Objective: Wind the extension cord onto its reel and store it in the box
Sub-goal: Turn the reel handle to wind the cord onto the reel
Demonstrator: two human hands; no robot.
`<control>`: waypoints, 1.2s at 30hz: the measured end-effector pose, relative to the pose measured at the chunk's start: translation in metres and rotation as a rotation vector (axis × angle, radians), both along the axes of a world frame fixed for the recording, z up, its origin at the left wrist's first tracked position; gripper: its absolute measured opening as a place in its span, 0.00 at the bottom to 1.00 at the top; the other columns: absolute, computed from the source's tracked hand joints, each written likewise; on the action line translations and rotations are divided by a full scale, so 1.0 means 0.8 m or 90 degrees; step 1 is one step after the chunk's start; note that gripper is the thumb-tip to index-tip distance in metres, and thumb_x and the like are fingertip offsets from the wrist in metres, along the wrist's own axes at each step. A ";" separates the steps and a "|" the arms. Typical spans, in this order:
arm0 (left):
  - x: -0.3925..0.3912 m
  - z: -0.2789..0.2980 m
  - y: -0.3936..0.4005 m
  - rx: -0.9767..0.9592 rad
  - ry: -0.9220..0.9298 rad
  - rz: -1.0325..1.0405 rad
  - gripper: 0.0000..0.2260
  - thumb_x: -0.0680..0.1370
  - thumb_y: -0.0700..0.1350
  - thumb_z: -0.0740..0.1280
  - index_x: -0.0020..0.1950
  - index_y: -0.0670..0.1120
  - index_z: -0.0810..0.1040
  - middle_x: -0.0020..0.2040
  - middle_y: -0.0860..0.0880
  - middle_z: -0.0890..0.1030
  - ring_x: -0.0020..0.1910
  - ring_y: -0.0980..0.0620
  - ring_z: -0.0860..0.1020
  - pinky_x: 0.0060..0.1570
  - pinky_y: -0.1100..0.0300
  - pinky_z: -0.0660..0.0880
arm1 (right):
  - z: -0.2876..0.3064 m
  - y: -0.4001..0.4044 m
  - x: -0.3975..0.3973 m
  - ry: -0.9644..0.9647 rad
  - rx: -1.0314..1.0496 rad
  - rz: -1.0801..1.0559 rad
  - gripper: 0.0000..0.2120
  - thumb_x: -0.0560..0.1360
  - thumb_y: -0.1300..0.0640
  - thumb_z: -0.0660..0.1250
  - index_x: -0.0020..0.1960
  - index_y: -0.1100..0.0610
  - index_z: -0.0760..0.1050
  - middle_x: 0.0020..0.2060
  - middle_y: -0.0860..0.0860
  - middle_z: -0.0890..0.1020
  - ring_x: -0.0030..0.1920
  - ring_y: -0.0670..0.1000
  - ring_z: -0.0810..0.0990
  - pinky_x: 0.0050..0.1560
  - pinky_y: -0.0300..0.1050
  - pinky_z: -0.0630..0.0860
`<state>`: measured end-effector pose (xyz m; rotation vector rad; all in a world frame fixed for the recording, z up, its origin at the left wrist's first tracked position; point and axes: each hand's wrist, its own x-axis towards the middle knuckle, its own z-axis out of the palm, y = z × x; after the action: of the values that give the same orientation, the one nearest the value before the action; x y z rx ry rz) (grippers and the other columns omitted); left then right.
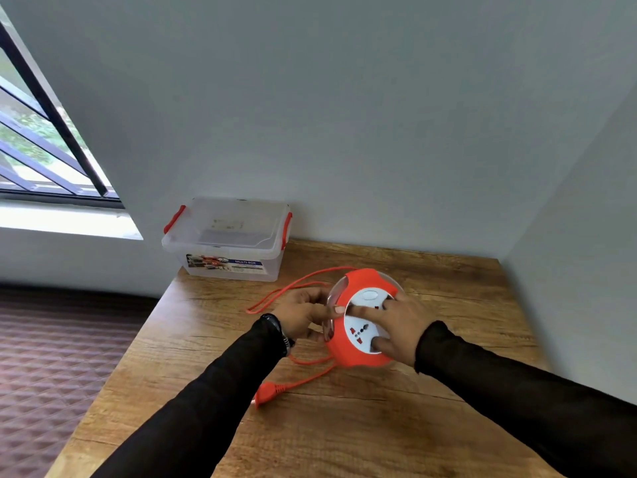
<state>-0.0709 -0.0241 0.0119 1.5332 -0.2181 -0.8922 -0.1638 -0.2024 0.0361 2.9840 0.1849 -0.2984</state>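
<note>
Plug (267, 395) lies near the surface's (344, 436) left edge; cord (293, 282) slack, limp, light. Mid-surface, rigid reel (358, 326): right hand (401, 326) spread on its socket face, left hand (303, 313) pinching at the rim. Box (227, 236) at far-left corner, lidded.

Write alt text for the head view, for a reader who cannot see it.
Both hands work an orange reel on a wooden table: the right hand spreads over its white socket face, the left hand holds its left edge. Loose orange cord loops left, the plug lies nearer, and a clear box stands behind by the wall.
</note>
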 end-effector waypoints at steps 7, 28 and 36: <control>-0.018 -0.008 -0.017 -0.070 -0.018 0.111 0.14 0.71 0.39 0.73 0.56 0.40 0.78 0.39 0.46 0.81 0.29 0.52 0.78 0.34 0.57 0.80 | -0.011 0.000 0.003 -0.067 0.362 -0.290 0.33 0.70 0.42 0.68 0.72 0.38 0.59 0.66 0.51 0.75 0.64 0.54 0.73 0.56 0.40 0.72; -0.063 -0.033 -0.032 -0.174 -0.039 0.312 0.07 0.72 0.36 0.72 0.47 0.41 0.78 0.29 0.45 0.74 0.28 0.50 0.74 0.31 0.59 0.74 | -0.004 0.034 0.006 0.049 1.243 -0.769 0.28 0.76 0.64 0.66 0.73 0.56 0.59 0.34 0.57 0.80 0.29 0.49 0.79 0.28 0.40 0.76; 0.000 0.001 0.008 -0.034 -0.063 0.168 0.06 0.71 0.40 0.71 0.47 0.42 0.82 0.32 0.44 0.79 0.25 0.51 0.75 0.24 0.63 0.72 | 0.040 -0.013 -0.008 -0.204 0.324 0.016 0.13 0.72 0.57 0.68 0.56 0.51 0.79 0.50 0.49 0.83 0.47 0.50 0.80 0.46 0.40 0.75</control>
<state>-0.0707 -0.0175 0.0124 1.5166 -0.1067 -0.5985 -0.1698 -0.2131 0.0684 3.4638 0.2996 0.2766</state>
